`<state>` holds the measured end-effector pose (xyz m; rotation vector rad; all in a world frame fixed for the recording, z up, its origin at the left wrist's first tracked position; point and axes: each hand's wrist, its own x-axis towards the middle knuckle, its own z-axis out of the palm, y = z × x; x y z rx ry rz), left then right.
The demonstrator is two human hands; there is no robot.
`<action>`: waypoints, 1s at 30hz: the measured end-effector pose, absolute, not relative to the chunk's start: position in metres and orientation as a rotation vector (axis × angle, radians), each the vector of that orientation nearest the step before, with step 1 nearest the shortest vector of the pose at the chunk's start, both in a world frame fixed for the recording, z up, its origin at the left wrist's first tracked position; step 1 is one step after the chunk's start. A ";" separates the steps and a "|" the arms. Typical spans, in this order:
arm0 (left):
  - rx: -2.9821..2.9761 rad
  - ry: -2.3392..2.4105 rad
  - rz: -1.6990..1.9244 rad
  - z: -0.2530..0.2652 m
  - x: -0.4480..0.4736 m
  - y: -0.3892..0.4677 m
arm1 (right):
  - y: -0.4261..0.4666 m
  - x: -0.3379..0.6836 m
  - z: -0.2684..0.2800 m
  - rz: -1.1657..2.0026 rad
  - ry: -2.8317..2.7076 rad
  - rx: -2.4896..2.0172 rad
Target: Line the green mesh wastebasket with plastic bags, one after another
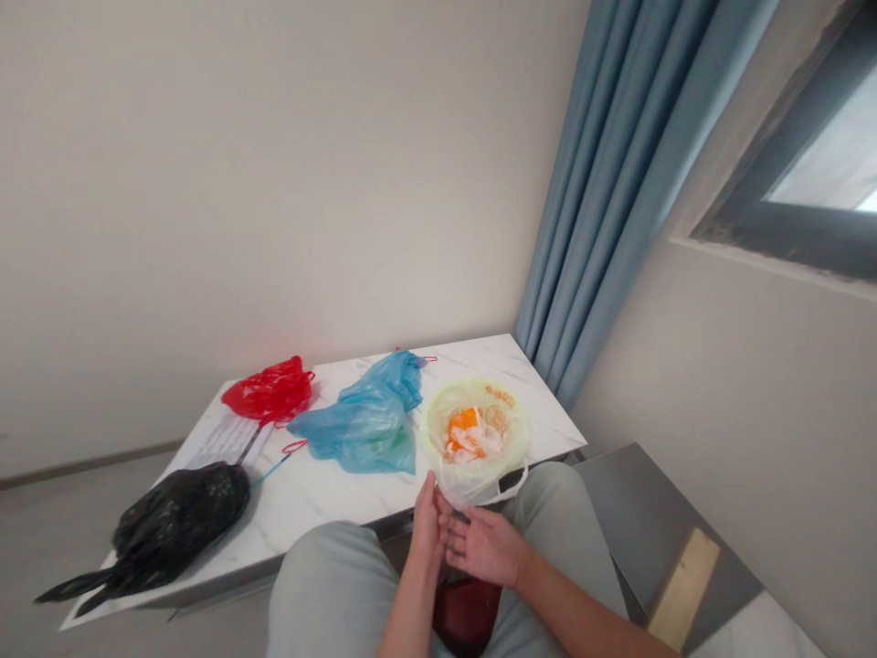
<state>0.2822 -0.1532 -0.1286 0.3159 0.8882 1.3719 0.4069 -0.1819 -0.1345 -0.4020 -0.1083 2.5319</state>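
Note:
My left hand (428, 523) is held low in front of the round bin, thumb up and fingers stretched toward the other hand. Close beside it my right hand (488, 546) is turned palm up with its fingers apart, holding nothing I can see. Their fingertips meet or overlap just below the bin. The pale yellow-green bin (524, 416) stands at the table's front edge. A whitish plastic bag (470, 484) lines it, with a handle loop hanging over the front. Inside lie crumpled orange and white wrappers (470, 437).
On the white marbled table (322, 498) lie a blue plastic bag (374, 416), a red bag (270, 391), a knotted black bag (182, 516) and a printed sheet (217, 443). A wooden piece (685, 585) is at the right. A blue curtain (617, 183) hangs behind.

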 end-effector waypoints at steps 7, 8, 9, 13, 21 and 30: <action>0.190 0.716 1.429 -0.127 0.271 -0.147 | -0.174 0.413 -0.147 2.445 -0.144 -0.562; 0.165 0.682 1.453 -0.127 0.269 -0.145 | -0.170 0.415 -0.152 2.402 -0.141 -0.629; 0.140 0.653 1.470 -0.127 0.268 -0.144 | -0.165 0.418 -0.158 2.349 -0.128 -0.704; 0.053 0.597 1.494 -0.127 0.263 -0.142 | -0.145 0.433 -0.173 2.057 0.011 -0.886; 0.003 0.608 1.484 -0.130 0.257 -0.144 | -0.117 0.477 -0.165 1.779 0.021 -0.700; 0.037 0.516 1.443 -0.140 0.251 -0.144 | -0.110 0.494 -0.150 1.931 -0.082 -0.513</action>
